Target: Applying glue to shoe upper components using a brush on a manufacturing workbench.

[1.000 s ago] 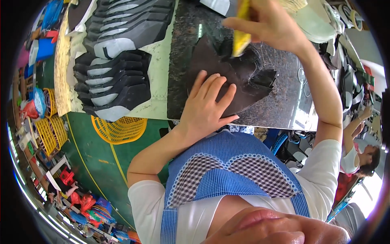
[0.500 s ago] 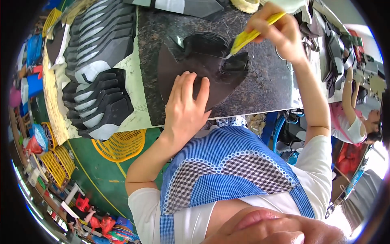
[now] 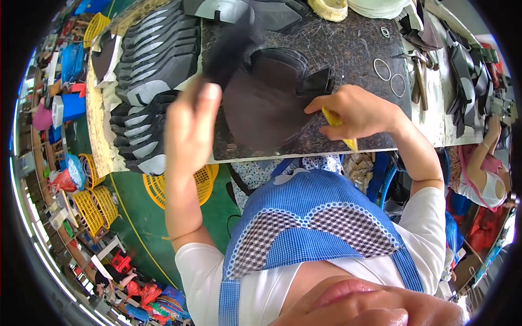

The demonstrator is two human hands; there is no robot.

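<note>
My left hand (image 3: 190,127) is raised at the left of the dark speckled work board (image 3: 375,38), closed on a dark flat piece (image 3: 231,51) that is smeared by motion. On the board lie dark brown and black cut pieces (image 3: 263,111), partly overlapping, with curved cut-outs at the far side. My right hand (image 3: 361,111) is closed round a yellow-handled tool (image 3: 330,117), whose end points toward the near edge. The fingertips of that hand are at the right edge of the brown piece. Whether they press on it I cannot tell.
Overlapping rows of black and grey cut pieces (image 3: 157,60) fill the left side. At the far edge are a tape roll (image 3: 329,8) and more grey-black pieces (image 3: 283,13). Two rings (image 3: 382,69) and a hammer (image 3: 420,81) lie right. A yellow basket (image 3: 204,187) stands below; another person (image 3: 484,168) works at right.
My left hand has left the brown piece and moved left and up, now holding a dark piece. My right hand has come down nearer me with the yellow-handled tool, turned the other way.
</note>
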